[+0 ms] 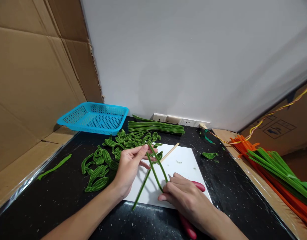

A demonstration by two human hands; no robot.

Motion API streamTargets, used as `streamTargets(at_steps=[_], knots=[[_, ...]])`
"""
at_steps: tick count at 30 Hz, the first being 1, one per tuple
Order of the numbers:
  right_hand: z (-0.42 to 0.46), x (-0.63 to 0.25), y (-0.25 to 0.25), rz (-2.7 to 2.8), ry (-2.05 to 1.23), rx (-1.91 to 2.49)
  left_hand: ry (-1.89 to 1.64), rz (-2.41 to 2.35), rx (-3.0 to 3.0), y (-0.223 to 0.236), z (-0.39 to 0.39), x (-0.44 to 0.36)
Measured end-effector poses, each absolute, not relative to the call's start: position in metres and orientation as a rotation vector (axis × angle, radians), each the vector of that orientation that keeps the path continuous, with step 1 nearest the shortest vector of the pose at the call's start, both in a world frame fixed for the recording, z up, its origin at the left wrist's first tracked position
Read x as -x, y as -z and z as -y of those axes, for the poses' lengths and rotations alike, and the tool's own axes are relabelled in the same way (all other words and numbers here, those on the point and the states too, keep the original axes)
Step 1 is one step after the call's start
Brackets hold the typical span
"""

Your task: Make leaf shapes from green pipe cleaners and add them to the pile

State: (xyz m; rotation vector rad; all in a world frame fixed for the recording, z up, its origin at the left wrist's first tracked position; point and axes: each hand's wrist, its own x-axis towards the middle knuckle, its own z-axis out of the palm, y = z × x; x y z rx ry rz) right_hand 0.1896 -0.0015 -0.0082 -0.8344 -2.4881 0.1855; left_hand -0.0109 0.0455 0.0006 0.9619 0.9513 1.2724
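Note:
Between thumb and fingers, my left hand pinches the upper end of a bent green pipe cleaner. Its lower bend is gripped by my right hand, closed above the white board. One straight strand slants down past the board's front edge. Under my right hand lies a tool with red handles and a pointed metal tip; the hand hides its middle, so its kind is unclear. A thin wooden stick rests on the board behind my fingers. Left of the board are several leaf-shaped green pipe cleaner pieces.
A blue plastic basket sits at the back left. Along the wall lie a bundle of dark green pipe cleaners and power sockets. Bright green pipe cleaners and orange ones are at right. One leaf piece lies apart.

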Motion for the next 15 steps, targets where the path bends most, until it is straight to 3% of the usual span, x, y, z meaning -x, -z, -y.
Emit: streamTargets(at_steps=[15], knots=[[0.0018,-0.1899,0.0117,2.487,-0.150,0.900,-1.337,-0.933,-0.931,0.0007,-0.0464,0.0109]])
